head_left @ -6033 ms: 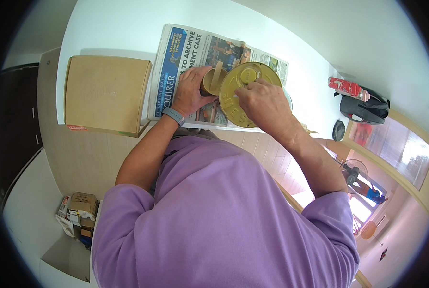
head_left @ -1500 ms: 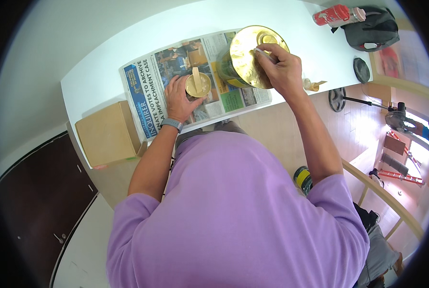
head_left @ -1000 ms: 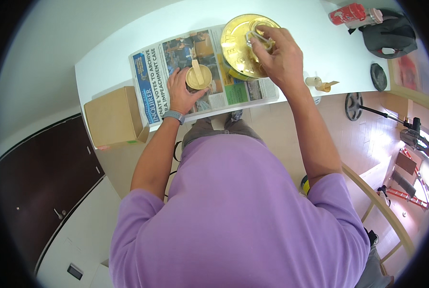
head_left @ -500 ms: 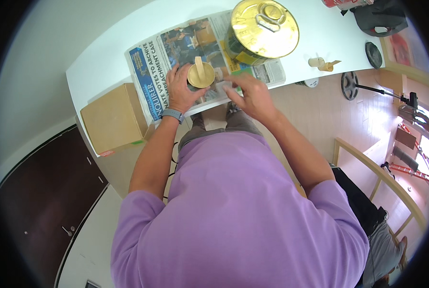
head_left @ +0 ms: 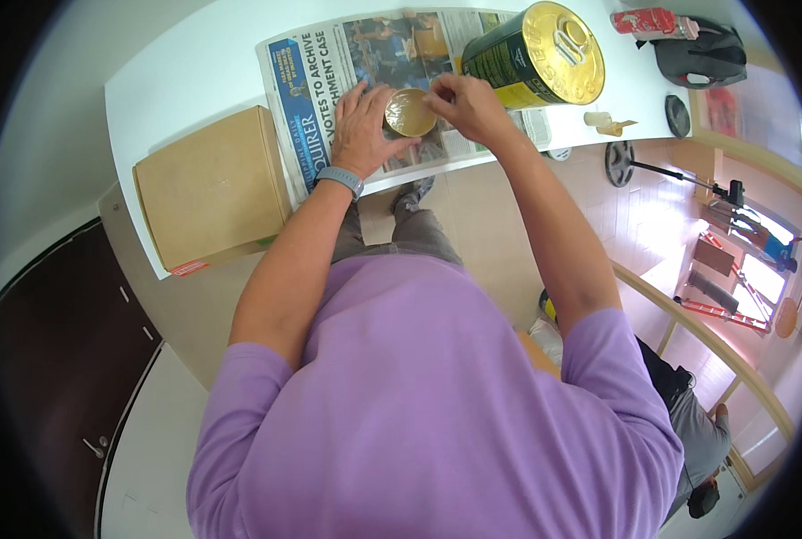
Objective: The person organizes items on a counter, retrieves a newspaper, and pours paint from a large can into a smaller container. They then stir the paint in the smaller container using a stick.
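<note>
My left hand (head_left: 367, 126) curves round the side of a small round tin (head_left: 410, 112), thumb at its near edge and fingers on the left. The tin's round top is tan and glossy. My right hand (head_left: 466, 103) is at the tin's right edge, its fingertips pinched together; what they hold, if anything, is hidden. Under the tin lies a spread newspaper (head_left: 316, 108). Just past my right hand stands a large tin can (head_left: 549, 58) with a gold lid and dark green and yellow sides.
A brown cardboard box (head_left: 212, 193) sits at the left on the white table (head_left: 185, 72). Small tan pieces (head_left: 606, 122) lie near the right front edge. Farther right are a red bottle (head_left: 648, 22), a dark bag (head_left: 706, 54) and a black disc (head_left: 678, 116).
The light tan strip that lay across the small tin's top no longer shows there. My right hand has come in to the tin's edge and pinched. The view has shifted.
</note>
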Demonstrator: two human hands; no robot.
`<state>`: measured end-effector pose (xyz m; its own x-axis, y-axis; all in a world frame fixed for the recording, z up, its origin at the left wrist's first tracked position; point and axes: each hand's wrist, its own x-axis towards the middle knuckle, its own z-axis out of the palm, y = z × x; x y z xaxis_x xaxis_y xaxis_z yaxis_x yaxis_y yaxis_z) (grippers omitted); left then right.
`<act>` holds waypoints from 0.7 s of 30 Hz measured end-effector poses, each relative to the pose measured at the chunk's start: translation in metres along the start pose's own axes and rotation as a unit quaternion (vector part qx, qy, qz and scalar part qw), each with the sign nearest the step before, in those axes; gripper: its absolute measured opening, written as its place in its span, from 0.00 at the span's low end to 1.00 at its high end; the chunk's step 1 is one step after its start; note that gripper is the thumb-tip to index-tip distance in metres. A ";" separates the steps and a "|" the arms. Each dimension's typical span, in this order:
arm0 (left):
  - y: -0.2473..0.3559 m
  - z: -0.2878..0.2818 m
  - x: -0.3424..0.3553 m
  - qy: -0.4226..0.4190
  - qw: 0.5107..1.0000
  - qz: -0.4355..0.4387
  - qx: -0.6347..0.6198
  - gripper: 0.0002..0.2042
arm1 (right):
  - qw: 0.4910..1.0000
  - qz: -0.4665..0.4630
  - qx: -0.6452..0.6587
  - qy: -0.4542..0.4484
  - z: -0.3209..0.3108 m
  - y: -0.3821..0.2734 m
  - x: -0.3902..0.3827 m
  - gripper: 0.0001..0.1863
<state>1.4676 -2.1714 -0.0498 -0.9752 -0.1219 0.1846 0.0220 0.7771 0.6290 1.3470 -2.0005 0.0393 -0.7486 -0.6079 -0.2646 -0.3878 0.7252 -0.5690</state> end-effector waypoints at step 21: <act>0.002 0.002 0.000 0.002 1.000 0.005 0.017 0.42 | 0.964 -0.159 -0.100 0.186 0.053 -0.005 -0.061 0.10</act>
<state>1.4674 -2.1690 -0.0501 -0.9740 -0.1175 0.1939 0.0231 0.7992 0.6007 1.4232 -1.9843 0.0170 -0.7015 -0.6785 0.2180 -0.6977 0.5913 -0.4045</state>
